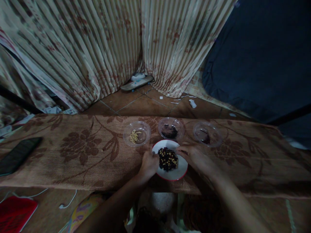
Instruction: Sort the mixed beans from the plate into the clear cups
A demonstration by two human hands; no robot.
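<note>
A white plate with a red rim [181,170] sits at the table's front edge, bearing a heap of mixed dark and yellow beans [167,159]. My left hand [150,163] is closed on the plate's left rim. My right hand [191,154] is closed at the upper right of the plate, around a thin utensil [173,150] that reaches into the heap; its exact kind is too dim to tell. Behind the plate stand three clear plastic bowls: the left bowl [145,131] holds yellow beans, the middle bowl [180,124] black ones, the right bowl [215,134] a few dark ones.
A patterned brown cloth [109,168] covers the long, narrow table. At its left end lies a dark phone [19,155]. Beyond are striped curtains [116,42], a skateboard [137,83] and small white scraps [192,103] on the tiled floor. A red item [17,213] lies below left.
</note>
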